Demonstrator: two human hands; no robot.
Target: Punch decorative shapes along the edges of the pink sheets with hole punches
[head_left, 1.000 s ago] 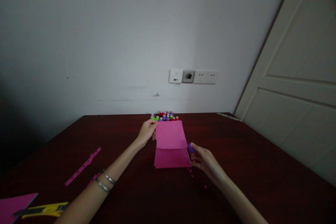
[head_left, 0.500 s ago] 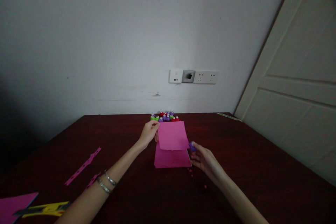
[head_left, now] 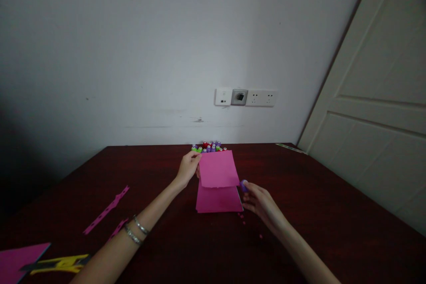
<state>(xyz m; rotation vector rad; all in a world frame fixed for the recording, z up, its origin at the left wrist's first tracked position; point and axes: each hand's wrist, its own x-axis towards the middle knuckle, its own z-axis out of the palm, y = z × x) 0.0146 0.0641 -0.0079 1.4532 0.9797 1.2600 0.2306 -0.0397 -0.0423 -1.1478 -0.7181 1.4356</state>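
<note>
My left hand (head_left: 188,167) pinches the left edge of a pink paper sheet (head_left: 218,168) and holds it raised above a stack of pink paper (head_left: 218,199) lying on the dark red table (head_left: 299,213). My right hand (head_left: 260,202) rests at the stack's right edge, fingers closed on a small purple paper punch (head_left: 244,185). Two bracelets circle my left wrist.
A cluster of small coloured punches (head_left: 209,147) sits at the table's far edge by the wall. Punched pink strips (head_left: 106,210) lie to the left; a yellow cutter (head_left: 55,264) and a pink sheet (head_left: 16,262) are at the near left. Tiny pink scraps (head_left: 242,217) dot the table.
The lifted sheet shifted slightly, its lower edge rising a little off the stack. My right hand with the purple punch drew a touch away from the paper's edge.
</note>
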